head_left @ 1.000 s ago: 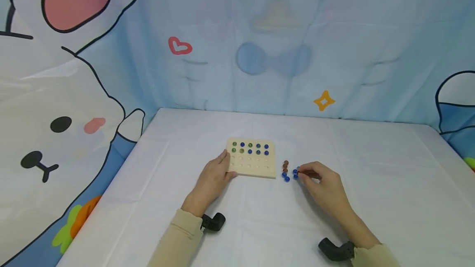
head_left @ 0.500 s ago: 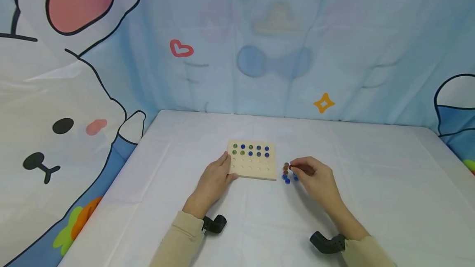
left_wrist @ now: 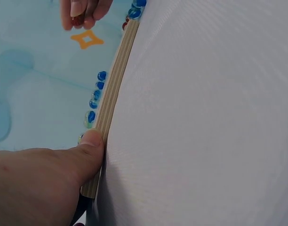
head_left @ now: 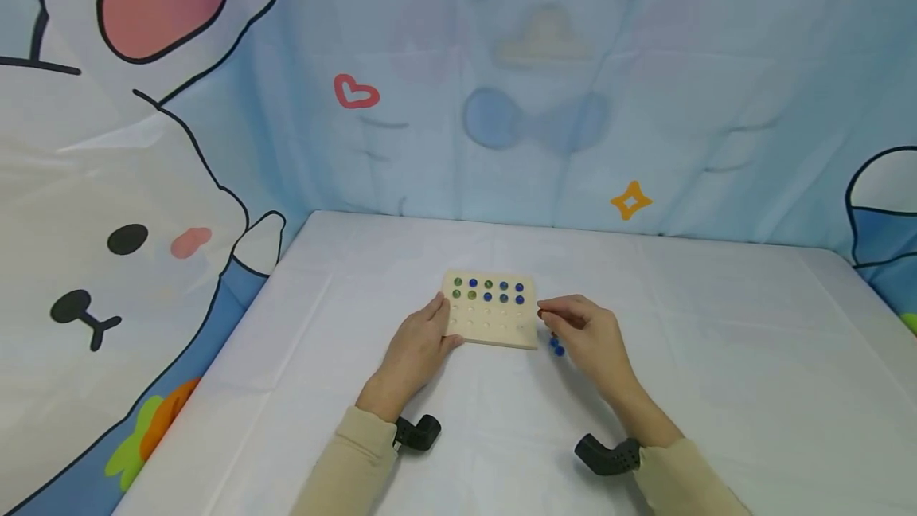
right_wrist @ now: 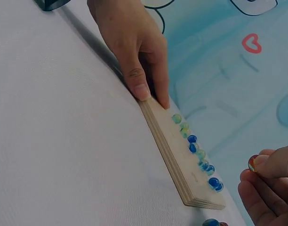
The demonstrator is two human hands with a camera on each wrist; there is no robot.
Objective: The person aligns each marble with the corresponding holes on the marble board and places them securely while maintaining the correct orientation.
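A pale wooden board (head_left: 494, 335) with rows of shallow hollows lies on the table. Green and blue marbles (head_left: 488, 296) sit in its two far rows; the nearer hollows hold none. My left hand (head_left: 411, 353) grips the board's left end, thumb at the near edge and fingers along the side. Just past the board's right edge, my right hand (head_left: 591, 341) pinches a reddish-orange marble (right_wrist: 252, 163) between thumb and fingertips, held above the table. Loose blue marbles (head_left: 557, 348) lie under that hand, which partly hides the group; a red one (right_wrist: 223, 224) shows beside them.
White cloth covers the table (head_left: 752, 357). A light-blue printed curtain (head_left: 544, 181) hangs behind its far edge, with a cartoon animal on the left. Black wrist cameras (head_left: 607, 456) jut from both wrists close above the table.
My right hand has moved left from the loose marbles toward the board's right edge, carrying the reddish-orange marble. My left hand keeps its hold on the board.
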